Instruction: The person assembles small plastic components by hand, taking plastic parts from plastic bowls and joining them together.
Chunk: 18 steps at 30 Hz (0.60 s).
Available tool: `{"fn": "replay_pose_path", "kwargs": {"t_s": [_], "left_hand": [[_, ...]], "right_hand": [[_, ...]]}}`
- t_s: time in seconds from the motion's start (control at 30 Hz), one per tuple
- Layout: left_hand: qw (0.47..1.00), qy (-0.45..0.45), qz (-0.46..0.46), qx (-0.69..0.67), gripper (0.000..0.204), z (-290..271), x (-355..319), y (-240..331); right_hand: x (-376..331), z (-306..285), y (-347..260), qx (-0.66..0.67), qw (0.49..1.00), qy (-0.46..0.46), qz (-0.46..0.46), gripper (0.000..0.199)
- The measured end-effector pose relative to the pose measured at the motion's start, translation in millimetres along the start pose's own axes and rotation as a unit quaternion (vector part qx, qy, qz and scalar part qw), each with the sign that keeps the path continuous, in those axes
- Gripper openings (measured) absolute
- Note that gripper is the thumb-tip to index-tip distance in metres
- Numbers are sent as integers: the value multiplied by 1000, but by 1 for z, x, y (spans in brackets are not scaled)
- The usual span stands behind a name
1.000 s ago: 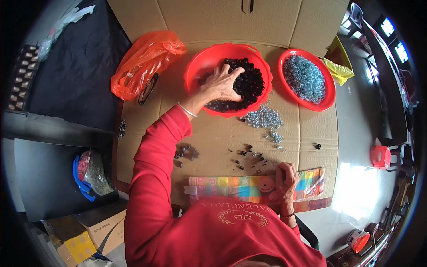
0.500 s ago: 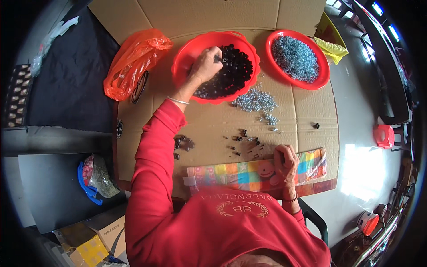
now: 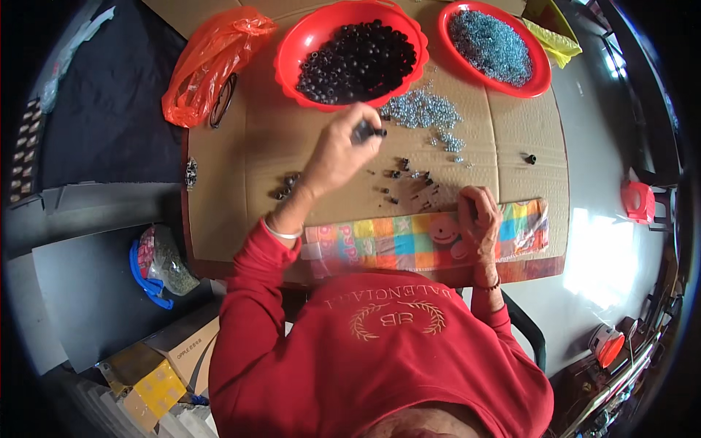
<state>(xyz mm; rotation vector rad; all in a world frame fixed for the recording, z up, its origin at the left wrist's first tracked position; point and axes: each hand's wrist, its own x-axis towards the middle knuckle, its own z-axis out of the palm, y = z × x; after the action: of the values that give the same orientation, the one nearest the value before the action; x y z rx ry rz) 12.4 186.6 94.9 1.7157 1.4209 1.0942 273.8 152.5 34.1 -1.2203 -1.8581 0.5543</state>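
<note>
My left hand (image 3: 342, 148) is closed on several small black cylindrical parts (image 3: 369, 133), which stick out past the fingertips, blurred. It is above the cardboard (image 3: 255, 131), just on the near side of a red scalloped bowl (image 3: 292, 55). That bowl holds many black, rounded, hollow parts (image 3: 361, 58). On a colourful checked cloth (image 3: 409, 233) at the near edge rests my right hand (image 3: 480, 219), its fingers curled; whether anything is in them is hidden. Small black pieces (image 3: 405, 175) lie scattered just beyond the cloth. Behind them is a heap of tiny bluish-silver pieces (image 3: 427, 109).
A red oval tray (image 3: 540, 84) of bluish-silver pieces stands far right. At far left lie an orange plastic bag (image 3: 212, 66) and dark-framed glasses (image 3: 224, 101). A dark group of parts (image 3: 286, 186) lies left of the cloth, and one black part (image 3: 530, 158) at right.
My left hand has come out of the red bowl toward me, carrying black parts. My right hand stays curled on the cloth. The whole view has shifted, with the table now higher in it.
</note>
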Motion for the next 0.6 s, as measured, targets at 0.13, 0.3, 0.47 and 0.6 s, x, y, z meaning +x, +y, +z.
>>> {"fn": "replay_pose_path", "kwargs": {"t_s": [0.13, 0.3, 0.47, 0.6], "left_hand": [[985, 56, 53, 152, 20, 37, -43, -17], [972, 110, 85, 189, 27, 65, -67, -24], [956, 112, 87, 258, 27, 70, -82, -20], [945, 121, 97, 289, 25, 72, -82, -9]], "right_hand": [[-4, 0, 2, 3, 1000, 2, -9, 14], [-13, -2, -1, 3, 1000, 6, -14, 14], [-21, -5, -5, -10, 1000, -8, -13, 12], [-22, -8, -6, -3, 1000, -14, -9, 11]]}}
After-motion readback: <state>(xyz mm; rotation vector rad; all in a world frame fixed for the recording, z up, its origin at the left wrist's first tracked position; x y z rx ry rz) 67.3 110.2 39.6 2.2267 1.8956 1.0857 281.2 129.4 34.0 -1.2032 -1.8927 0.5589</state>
